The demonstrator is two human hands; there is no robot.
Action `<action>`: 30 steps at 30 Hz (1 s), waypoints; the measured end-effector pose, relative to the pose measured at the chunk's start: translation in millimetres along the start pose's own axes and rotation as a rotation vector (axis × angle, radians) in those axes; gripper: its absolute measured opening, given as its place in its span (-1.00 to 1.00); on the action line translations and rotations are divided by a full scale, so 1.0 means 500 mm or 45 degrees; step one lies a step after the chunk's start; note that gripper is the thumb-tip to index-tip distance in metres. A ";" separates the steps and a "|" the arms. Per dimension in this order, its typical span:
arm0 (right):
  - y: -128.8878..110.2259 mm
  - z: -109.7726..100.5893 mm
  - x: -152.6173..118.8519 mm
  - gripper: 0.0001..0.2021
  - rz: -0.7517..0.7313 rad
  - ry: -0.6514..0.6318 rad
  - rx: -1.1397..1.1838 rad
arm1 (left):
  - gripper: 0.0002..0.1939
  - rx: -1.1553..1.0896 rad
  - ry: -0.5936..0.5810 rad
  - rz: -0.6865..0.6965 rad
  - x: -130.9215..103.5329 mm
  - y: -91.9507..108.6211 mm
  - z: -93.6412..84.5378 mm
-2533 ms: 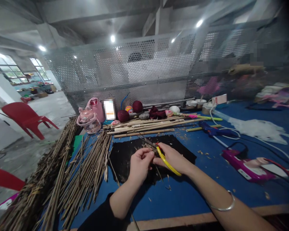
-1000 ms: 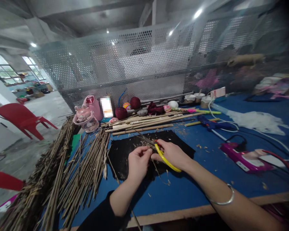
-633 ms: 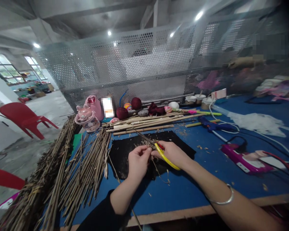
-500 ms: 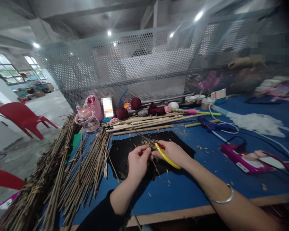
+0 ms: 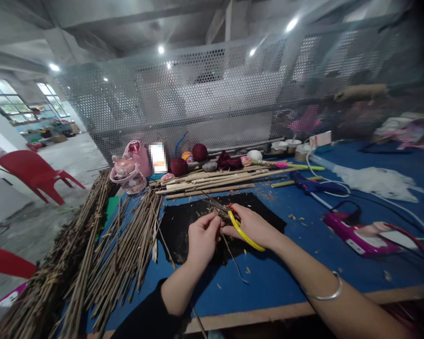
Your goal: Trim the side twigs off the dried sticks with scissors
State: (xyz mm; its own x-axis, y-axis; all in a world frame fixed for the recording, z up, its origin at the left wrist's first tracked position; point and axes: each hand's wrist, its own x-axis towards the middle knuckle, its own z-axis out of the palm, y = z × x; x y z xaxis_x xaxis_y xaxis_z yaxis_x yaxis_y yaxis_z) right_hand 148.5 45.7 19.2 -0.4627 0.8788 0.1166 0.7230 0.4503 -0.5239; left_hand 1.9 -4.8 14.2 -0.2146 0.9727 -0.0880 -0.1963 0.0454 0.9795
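The person's bare left hand (image 5: 203, 235) has its thumb and forefinger pressed together, seemingly on a thin, dry brown stem (image 5: 234, 258); the pinch itself is partly hidden. The bare right hand (image 5: 252, 225) is curled around yellow-handled metal scissors (image 5: 239, 230), its thumb reaching towards the left fingertips; how far the blades are parted I can't tell. The stem hangs out just right of the left fingertips, the nearer hand, its long axis slanting towards the person and slightly right. The scissors slant the other way, tips pointing far and left, above a dark cloth (image 5: 268, 214) on the blue tabletop (image 5: 286, 292). Both forearms angle inwards, wrists low, the hands almost touching.
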 end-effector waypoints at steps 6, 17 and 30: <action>-0.006 0.000 0.000 -0.55 0.035 -0.002 0.012 | -0.63 -0.050 -0.008 0.007 0.004 -0.008 -0.001; -0.005 0.002 -0.003 -0.57 0.044 -0.077 0.070 | -0.61 -0.095 -0.061 -0.026 0.000 -0.010 0.001; -0.021 0.011 -0.008 -0.63 0.042 -0.007 -0.029 | -0.64 -0.081 -0.096 0.034 0.002 -0.012 -0.002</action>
State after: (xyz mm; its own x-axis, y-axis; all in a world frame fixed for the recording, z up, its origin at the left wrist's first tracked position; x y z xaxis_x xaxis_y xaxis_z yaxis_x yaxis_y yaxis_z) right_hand 139.8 36.8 19.4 -0.4411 0.8924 0.0946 0.7495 0.4243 -0.5082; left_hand 1.7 -4.4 8.2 -0.1484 0.9879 -0.0456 -0.2526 0.0068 0.9676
